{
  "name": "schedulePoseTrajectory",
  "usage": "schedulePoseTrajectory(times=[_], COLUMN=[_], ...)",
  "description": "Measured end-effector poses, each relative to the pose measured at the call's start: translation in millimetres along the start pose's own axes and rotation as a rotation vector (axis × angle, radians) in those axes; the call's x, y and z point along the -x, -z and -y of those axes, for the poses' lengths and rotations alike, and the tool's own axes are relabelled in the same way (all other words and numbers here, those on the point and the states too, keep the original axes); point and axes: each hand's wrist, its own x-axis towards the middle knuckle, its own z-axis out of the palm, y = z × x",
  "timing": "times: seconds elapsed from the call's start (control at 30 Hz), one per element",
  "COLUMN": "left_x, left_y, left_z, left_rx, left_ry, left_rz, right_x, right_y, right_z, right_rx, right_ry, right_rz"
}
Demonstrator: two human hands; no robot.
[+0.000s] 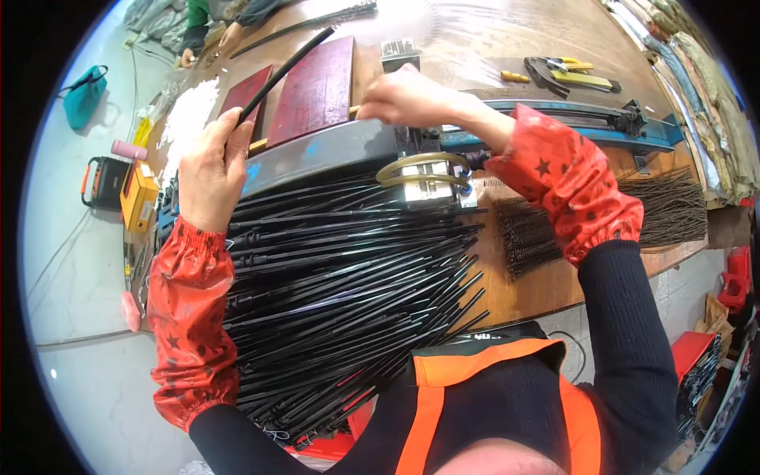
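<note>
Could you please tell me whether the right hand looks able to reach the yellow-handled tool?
Probably yes: between the right hand and the yellow-handled tool I see mainly bare table and one small tan piece.

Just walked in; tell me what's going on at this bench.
A person in red sleeve covers is working at a wooden table. The left hand grips a black rod that points away across the table. The right hand is curled beside the large dark red board; whether its fingers hold anything is unclear. A pile of thin black rods lies nearer the person's body.
</note>
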Motion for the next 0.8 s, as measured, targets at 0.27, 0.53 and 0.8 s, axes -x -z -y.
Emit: schedulePoseTrajectory(times=[0.27,0.53,0.8], left_x=[8,7,-18], left_y=[15,-61,-142], left_z=[26,-2,-32], left_rx=[-0.041,-0.050,0.126], left_ry=[0.094,-0.084,-0.097], left_rz=[0.071,0.314,0.340], right_x=[56,238,261], right_y=[7,78,71], right_z=[-47,-132,-155], right_rx=[0.479,0.706,0.525], right_ry=[0.099,-0.216,-0.201], right_rz=[-0.335,-0.479,-0.560])
